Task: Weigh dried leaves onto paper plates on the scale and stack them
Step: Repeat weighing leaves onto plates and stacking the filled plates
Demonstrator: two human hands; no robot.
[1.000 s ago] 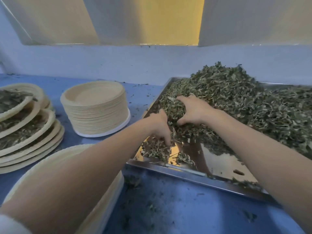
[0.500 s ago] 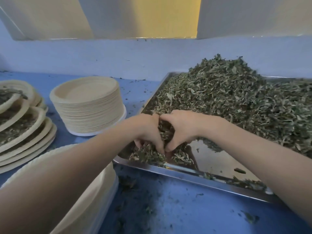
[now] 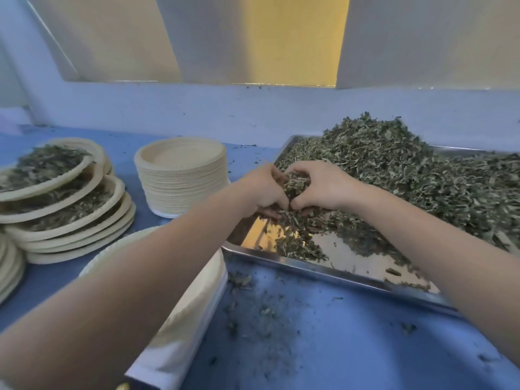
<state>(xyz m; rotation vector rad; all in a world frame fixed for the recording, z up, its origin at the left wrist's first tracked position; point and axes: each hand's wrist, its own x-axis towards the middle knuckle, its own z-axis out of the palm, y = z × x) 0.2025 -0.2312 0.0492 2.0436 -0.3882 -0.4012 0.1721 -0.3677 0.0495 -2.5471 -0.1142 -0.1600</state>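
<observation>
Leftmost, at the left edge of the frame, a slumped stack of filled paper plates [image 3: 64, 209] leans, each one holding a dark green layer of dried leaves; just right of it and further up stands a neat stack of empty paper plates [image 3: 181, 175], pale and clean. Lower down, at lower left, the left forearm crosses over an empty paper plate [image 3: 197, 294] sitting on what I judge to be the scale [image 3: 146, 374], of which only a white corner shows at the bottom edge. This plate is the target, and it lies down and to the left of the two hands, on the left arm's side, so the left hand is nearer to it. At centre frame the left hand [image 3: 263, 192] and the right hand [image 3: 323, 187] meet fingertip to fingertip, both cupped around one clump of dried leaves [image 3: 295, 182] and pressing it between them above the near left corner of the steel tray [image 3: 309, 266]. The clump is loose, shredded, grey-green and stemmy, with bits hanging below the fingers, so I expect crumbs to fall on the way across. Right of the hands the main heap of leaves [image 3: 408, 175] fills the tray toward the right edge of the frame, piled high at the back, while the tray's near floor is bare and mirror-bright. Leaf dust litters the blue table [image 3: 323, 347] below.
</observation>
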